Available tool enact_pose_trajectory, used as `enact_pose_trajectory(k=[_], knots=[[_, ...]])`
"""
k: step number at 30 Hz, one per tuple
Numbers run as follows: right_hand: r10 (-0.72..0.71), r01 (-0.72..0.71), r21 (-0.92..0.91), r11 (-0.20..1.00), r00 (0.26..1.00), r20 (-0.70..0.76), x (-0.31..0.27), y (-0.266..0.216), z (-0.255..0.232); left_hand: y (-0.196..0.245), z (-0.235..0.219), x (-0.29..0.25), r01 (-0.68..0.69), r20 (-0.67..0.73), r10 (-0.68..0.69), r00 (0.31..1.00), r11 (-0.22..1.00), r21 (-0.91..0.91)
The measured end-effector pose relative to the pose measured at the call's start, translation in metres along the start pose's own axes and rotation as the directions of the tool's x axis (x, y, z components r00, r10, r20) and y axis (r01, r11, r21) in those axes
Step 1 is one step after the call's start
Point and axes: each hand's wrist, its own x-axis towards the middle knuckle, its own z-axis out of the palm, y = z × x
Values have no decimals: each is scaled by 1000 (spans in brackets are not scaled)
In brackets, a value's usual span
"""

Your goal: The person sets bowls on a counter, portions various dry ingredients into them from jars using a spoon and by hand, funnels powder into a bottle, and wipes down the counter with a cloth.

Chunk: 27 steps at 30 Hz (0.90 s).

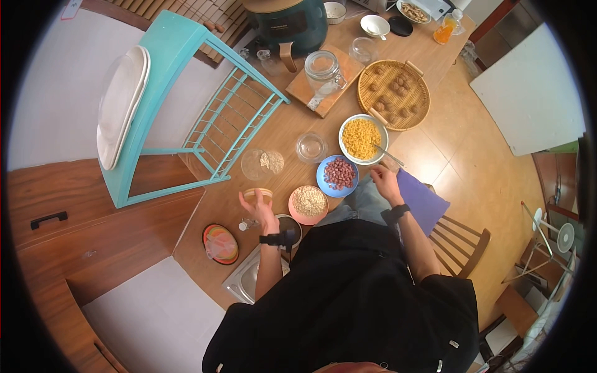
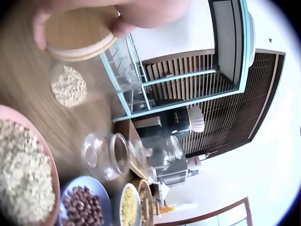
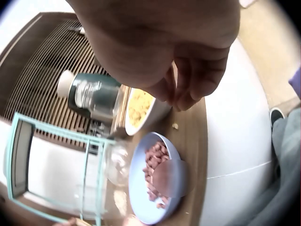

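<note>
My left hand (image 1: 260, 208) (image 2: 136, 12) spreads its fingers and thumb around a round wooden lid (image 1: 258, 194) (image 2: 80, 30) with a pale rim. Under that lid, the left wrist view shows clear glass and oats (image 2: 69, 87); whether the lid sits on the jar, I cannot tell. Beside it stands a pink bowl of oats (image 1: 309, 204) (image 2: 28, 174). My right hand (image 1: 385, 181) (image 3: 164, 52), loosely curled with nothing seen in it, hovers by the counter's edge. Near it are a blue bowl of reddish-brown pieces (image 1: 339, 176) (image 3: 155, 174) and a bowl of yellow pieces (image 1: 360, 139) (image 3: 139, 108) with a spoon.
An empty glass jar (image 1: 311, 148) stands behind the blue bowl. Further back are a clip-top jar (image 1: 323, 69) on a wooden board, a woven tray (image 1: 393, 93) and a green appliance (image 1: 283, 28). A turquoise rack (image 1: 168, 74) rises at the left; a sink (image 1: 239, 283) lies near the body.
</note>
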Motion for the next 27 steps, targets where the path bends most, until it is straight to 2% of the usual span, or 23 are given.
enact_pose_trajectory(k=[1, 2, 3, 4, 6, 8, 10, 12, 13, 14, 16, 17, 19, 20, 22, 23, 24, 26, 27], knots=[[-202, 194, -162, 967, 979, -31, -1, -7, 6, 0, -3, -8, 15, 10, -15, 1000, 1000, -20], [-398, 368, -321, 872, 917, -29, -1, -10, 8, 0, -5, -20, 13, 4, -13, 1000, 1000, -24], [-435, 424, -449, 786, 896, 85, 0, -13, 9, -1, -9, -32, 23, 34, -21, 999, 998, -50], [-440, 433, -443, 785, 893, 93, 0, -18, 12, 0, -12, -43, 32, 63, -27, 998, 997, -76], [-434, 426, -589, 687, 890, 136, -2, -27, 20, 4, -19, -57, 32, 51, -27, 998, 996, -89], [-456, 452, -622, 640, 874, 166, 4, -19, 25, 14, -24, -67, 26, 126, 1, 992, 978, -209], [-477, 472, -659, 585, 858, 191, 10, -11, 24, 31, -26, -73, -28, 93, 48, 995, 977, -211], [-497, 503, -721, 477, 831, 251, 13, -3, 22, 50, -31, -68, -72, 306, 253, 918, 864, -498], [-513, 521, -713, 469, 818, 260, 10, -5, 18, 52, -33, -59, -92, 330, 308, 892, 839, -536], [-517, 530, -713, 459, 812, 271, 7, -9, 15, 58, -35, -52, -94, 318, 308, 897, 835, -543], [-466, 529, -722, 445, 826, 318, 3, -15, 9, 69, -36, -35, 210, 508, 301, 807, 658, -723], [-473, 545, -723, 425, 814, 337, 6, -12, 6, 71, -36, -25, 202, 489, 306, 817, 642, -740], [-348, 587, -725, 361, 806, 479, 5, 0, 4, 73, -31, -4, 258, 527, 311, 791, 611, -748], [-348, 589, -726, 356, 804, 482, 2, -1, 4, 70, -27, 4, 258, 523, 311, 793, 607, -752], [-366, 590, -695, 410, 805, 468, 0, -6, 3, 69, -17, 17, -92, 388, 393, 834, 791, -605], [-370, 591, -699, 402, 804, 466, 0, -9, 4, 72, -11, 20, -234, 345, 441, 828, 832, -503], [-363, 591, -692, 414, 805, 470, 0, -11, 4, 73, -3, 24, -231, 345, 443, 828, 828, -510], [-349, 587, -689, 426, 809, 473, -5, -27, 4, 67, 9, 35, -464, 272, 511, 816, 858, -219], [-355, 587, -660, 469, 810, 468, -7, -34, 4, 64, 15, 42, -459, 273, 506, 818, 861, -221]])
